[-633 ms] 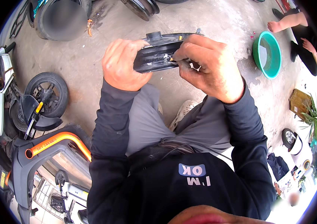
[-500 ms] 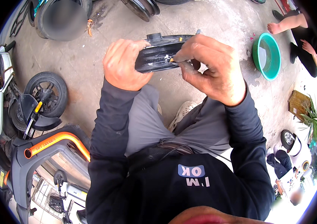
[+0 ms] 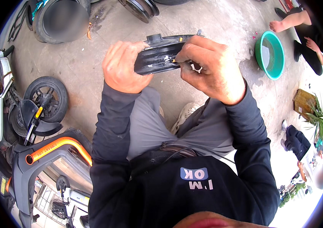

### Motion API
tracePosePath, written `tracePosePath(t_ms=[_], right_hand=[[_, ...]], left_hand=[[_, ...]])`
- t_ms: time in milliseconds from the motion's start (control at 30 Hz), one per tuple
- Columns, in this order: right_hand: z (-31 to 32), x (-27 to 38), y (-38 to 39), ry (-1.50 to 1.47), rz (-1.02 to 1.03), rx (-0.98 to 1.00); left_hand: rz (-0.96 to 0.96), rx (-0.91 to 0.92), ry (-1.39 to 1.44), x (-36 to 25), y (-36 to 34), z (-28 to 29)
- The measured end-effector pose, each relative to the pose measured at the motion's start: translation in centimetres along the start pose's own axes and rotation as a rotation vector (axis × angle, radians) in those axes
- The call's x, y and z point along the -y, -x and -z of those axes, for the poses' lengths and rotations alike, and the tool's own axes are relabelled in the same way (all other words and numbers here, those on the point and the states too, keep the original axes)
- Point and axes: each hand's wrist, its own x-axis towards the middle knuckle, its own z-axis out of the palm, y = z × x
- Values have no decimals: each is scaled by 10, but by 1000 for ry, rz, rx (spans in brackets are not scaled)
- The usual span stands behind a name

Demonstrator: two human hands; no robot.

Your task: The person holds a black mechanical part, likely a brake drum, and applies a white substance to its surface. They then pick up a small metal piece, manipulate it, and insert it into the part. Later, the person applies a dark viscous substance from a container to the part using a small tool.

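Since the earlier frames our hold stays much the same, while a person (image 3: 297, 142) in dark trousers has shifted up toward the spiky plant (image 3: 320, 119). Pale lettering marks our black shirt (image 3: 161, 193); dark lettering, the orange bar (image 3: 58, 145). Above the floor (image 3: 89, 64), our left hand (image 3: 123, 68) clasps the black wheel rim (image 3: 154, 60), long axis left to right, stub (image 3: 154, 37) pointing away from us. Our right hand (image 3: 212, 70) narrows at a yellowish piece (image 3: 174, 60); whether pinching, we cannot tell.
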Motion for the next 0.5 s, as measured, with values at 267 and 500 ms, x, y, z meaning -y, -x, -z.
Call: tracePosePath(t_ms=[267,500], right_hand=[[-2,1,-1,-5,12,8],[-6,-2,-1,-65,47,-39]], left_hand=[[-13,-2,14,1,-1,-2],[-28,-3,-5,2,-2,-8]])
